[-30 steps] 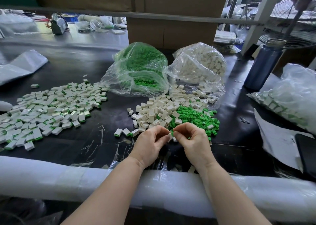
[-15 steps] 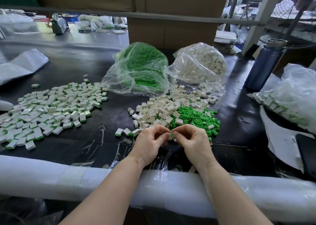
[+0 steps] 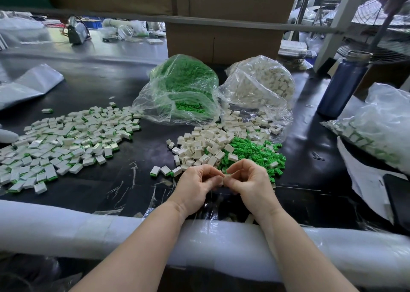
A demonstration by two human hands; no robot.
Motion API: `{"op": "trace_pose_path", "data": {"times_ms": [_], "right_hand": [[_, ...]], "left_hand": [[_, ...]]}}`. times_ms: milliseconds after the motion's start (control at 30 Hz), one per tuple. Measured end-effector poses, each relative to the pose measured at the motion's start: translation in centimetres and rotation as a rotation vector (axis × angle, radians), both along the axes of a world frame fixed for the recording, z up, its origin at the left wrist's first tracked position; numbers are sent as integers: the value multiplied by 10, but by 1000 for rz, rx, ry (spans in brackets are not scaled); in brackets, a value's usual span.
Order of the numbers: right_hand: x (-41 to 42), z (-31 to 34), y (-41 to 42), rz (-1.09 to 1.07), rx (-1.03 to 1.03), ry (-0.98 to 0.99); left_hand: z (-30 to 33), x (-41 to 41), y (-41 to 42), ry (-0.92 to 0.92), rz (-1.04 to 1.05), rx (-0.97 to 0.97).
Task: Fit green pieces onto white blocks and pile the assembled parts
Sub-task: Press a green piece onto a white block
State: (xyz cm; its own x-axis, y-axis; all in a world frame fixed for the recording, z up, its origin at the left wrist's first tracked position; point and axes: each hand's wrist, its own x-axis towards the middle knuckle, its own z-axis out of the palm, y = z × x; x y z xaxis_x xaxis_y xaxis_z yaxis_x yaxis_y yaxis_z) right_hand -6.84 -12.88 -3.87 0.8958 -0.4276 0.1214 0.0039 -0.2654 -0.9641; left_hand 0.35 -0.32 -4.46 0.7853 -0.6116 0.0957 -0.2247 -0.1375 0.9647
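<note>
Two hands meet at the near middle of the counter (image 3: 93, 87), fingertips touching. The left hand (image 3: 195, 186) and right hand (image 3: 249, 184) both pinch one small white block (image 3: 221, 179) held between them, just above the counter surface. Curled fingers cover most of the block, so its long axis and facing cannot be determined, nor whether a green piece is seated in it. Directly beyond the hands lie loose white blocks (image 3: 204, 145) and, touching them on the right, loose green pieces (image 3: 255, 153). Three assembled parts (image 3: 165, 171) sit just left of the left hand. The assembled pile (image 3: 66, 141) spreads well apart to the left. Behind stand a bag of green pieces (image 3: 182, 87) and a bag of white blocks (image 3: 259, 85).
</note>
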Motion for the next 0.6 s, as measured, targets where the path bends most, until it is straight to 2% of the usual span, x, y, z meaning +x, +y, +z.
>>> {"op": "trace_pose_path", "data": {"times_ms": [600], "right_hand": [[-3,0,-4,67,119,11]], "left_hand": [[6,-4,3,9,-81,44]]}}
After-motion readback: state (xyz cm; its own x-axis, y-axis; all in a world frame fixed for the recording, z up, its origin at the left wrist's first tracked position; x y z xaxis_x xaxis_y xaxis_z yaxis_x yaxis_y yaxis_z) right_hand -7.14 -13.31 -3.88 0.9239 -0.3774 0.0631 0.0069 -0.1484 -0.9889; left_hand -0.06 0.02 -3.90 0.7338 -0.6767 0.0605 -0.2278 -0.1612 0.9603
